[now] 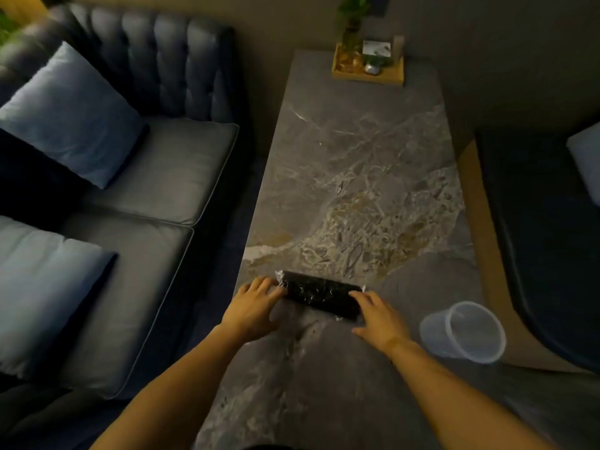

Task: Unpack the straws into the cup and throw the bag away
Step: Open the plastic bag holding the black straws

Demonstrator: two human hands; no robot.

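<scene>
A clear plastic bag of black straws lies crosswise on the grey marble table, near its left edge. My left hand rests at the bag's left end, fingers touching it. My right hand touches the bag's right end, fingers spread. Neither hand has lifted the bag; it stays flat on the table. A clear plastic cup stands to the right of my right hand, near the table's right edge, with nothing in it.
A wooden tray with a plant and small items sits at the table's far end. A blue sofa with cushions runs along the left. A dark seat lies to the right. No bin is in view.
</scene>
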